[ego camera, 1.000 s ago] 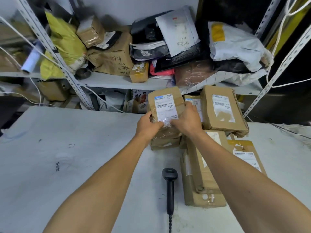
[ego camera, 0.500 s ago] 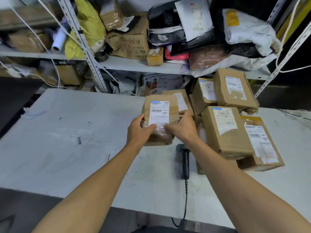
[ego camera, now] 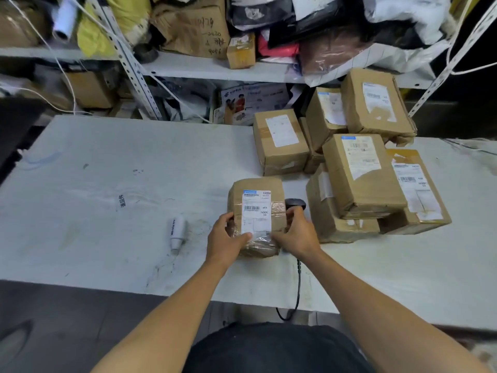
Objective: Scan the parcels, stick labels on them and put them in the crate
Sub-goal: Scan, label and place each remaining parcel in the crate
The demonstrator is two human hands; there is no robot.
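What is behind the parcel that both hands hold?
Behind the held parcel, the black scanner head shows at its right edge. The parcel and the right hand cover the scanner's handle; its cable reappears below.

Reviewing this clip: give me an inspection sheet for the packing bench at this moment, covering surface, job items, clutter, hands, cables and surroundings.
Surface: white table, scuffed and marked.
Job's things: brown parcel with a barcode label facing up, held in both hands; stacked parcels at the right; black scanner lying partly hidden behind the held parcel. No crate seen.
Clutter: small white cylinder lying on the table.
Hands: left hand and right hand each grip the parcel's near end, fingers curled round its sides.
Cables: scanner cable drops over the near table edge; white cords by the shelving.
Surroundings: metal shelf piled with bags and boxes.
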